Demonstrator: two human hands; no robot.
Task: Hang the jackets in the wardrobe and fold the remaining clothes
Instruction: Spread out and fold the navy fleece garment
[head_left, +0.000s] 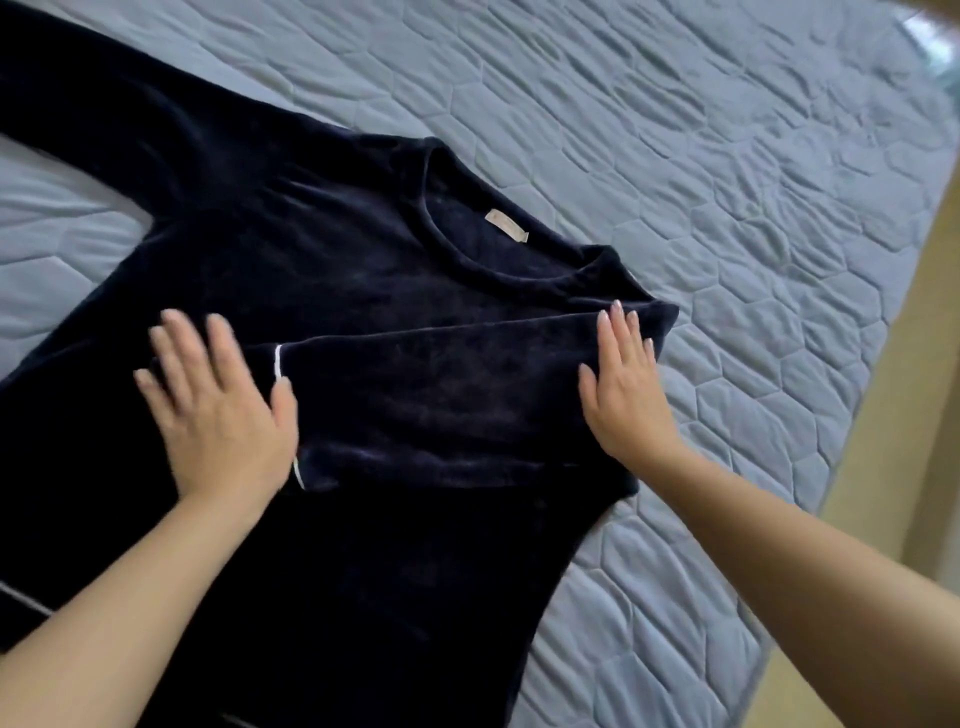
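A dark navy velvet top (291, 270) lies spread flat on the bed, its round neckline and a small beige label toward the upper right. One sleeve (441, 395) with a thin white cuff trim is folded across the chest. My left hand (218, 410) lies flat with spread fingers on the cuff end of that sleeve. My right hand (628, 384) presses flat on the folded shoulder edge. The other sleeve (78, 98) stretches away to the upper left.
The top lies on a grey quilted mattress cover (701, 182) with a hexagon pattern. The bed's right edge runs diagonally, with pale yellow floor (904, 405) beyond it. A white trim line on dark fabric (21, 597) shows at the lower left.
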